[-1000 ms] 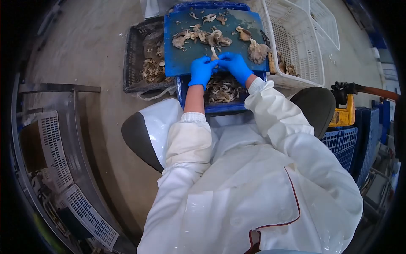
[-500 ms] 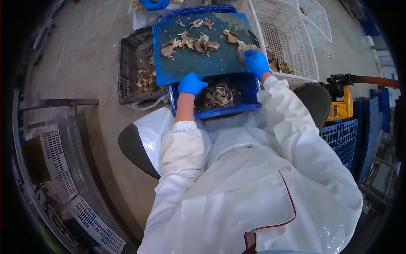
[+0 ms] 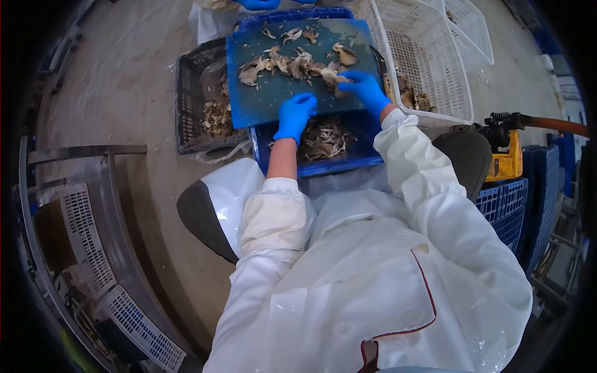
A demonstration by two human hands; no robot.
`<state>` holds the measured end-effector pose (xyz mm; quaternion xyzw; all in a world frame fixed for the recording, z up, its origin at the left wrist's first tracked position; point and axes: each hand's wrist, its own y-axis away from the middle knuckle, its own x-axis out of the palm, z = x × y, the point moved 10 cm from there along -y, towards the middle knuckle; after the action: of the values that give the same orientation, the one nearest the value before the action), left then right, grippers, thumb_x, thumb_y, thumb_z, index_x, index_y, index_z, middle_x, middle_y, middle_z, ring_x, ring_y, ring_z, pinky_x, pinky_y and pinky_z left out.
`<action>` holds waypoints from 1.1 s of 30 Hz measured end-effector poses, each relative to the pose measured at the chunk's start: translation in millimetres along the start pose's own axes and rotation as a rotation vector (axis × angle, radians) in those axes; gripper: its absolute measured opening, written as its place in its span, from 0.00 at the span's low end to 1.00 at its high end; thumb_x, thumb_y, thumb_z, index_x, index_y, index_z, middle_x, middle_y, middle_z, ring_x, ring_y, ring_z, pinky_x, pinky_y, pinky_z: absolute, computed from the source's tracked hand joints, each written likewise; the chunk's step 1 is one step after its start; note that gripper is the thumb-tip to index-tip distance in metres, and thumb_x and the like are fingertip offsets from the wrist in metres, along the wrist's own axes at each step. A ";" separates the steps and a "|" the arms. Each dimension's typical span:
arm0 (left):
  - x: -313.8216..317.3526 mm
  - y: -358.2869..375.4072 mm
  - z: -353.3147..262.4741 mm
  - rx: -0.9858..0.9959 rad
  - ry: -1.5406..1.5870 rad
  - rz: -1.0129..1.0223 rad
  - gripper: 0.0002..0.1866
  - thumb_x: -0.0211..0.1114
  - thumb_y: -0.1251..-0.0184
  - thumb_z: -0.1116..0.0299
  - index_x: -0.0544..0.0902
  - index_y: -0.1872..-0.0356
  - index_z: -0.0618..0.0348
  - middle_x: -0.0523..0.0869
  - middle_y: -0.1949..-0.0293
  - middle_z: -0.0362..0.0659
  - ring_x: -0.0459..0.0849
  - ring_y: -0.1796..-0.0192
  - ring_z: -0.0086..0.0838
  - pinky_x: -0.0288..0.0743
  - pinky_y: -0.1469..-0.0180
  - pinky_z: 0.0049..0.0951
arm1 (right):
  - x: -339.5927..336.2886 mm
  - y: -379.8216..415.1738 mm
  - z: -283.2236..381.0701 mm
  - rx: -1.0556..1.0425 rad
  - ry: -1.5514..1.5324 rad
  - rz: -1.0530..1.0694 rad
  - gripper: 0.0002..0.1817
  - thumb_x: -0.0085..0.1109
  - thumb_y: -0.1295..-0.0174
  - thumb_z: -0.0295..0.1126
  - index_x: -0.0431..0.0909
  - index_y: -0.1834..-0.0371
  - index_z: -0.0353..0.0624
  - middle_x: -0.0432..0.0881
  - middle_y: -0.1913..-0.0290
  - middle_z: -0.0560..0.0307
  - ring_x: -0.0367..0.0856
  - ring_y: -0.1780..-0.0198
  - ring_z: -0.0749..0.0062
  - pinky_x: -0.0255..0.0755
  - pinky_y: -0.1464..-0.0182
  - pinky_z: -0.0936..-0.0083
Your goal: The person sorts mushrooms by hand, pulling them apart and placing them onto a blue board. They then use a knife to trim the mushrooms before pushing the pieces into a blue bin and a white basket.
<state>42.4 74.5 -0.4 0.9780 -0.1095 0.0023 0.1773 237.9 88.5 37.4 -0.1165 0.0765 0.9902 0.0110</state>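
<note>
Both of my hands wear blue gloves. My right hand [image 3: 367, 92] pinches a mushroom piece [image 3: 333, 79] over the right part of a blue-green board [image 3: 267, 104]. My left hand [image 3: 295, 116] is at the board's front edge, its fingers drawn together; whether anything is between them is hidden. A row of brownish mushroom pieces [image 3: 273, 63] lies across the board, with a few smaller pieces behind it. Below the board's near edge, a blue bin [image 3: 348, 163] holds torn mushroom strips [image 3: 326, 138].
A black crate [image 3: 186, 127] with mushroom pieces stands at the left, white crates [image 3: 440, 74] at the right. Another person's blue-gloved hand [image 3: 258, 4] shows at the top edge. A metal frame [image 3: 93, 150] is at the far left, a yellow object [image 3: 507, 163] at the right.
My right hand has moved left with the mushroom piece, towards the row. My left hand has risen slightly and moved right. The other person's hands have shifted right.
</note>
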 end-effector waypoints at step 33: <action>-21.0 24.9 -39.3 0.090 0.506 -0.042 0.11 0.63 0.42 0.70 0.77 0.60 0.65 0.82 0.68 0.44 0.75 0.74 0.19 0.67 0.74 0.19 | 38.7 68.9 34.3 0.071 -0.237 -0.014 0.23 0.66 0.53 0.26 0.73 0.51 0.37 0.78 0.63 0.57 0.77 0.62 0.77 0.72 0.57 0.81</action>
<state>17.9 69.9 44.2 0.9553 -0.0409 0.2481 0.1552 189.8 25.8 71.6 0.0011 0.1087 0.9936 0.0312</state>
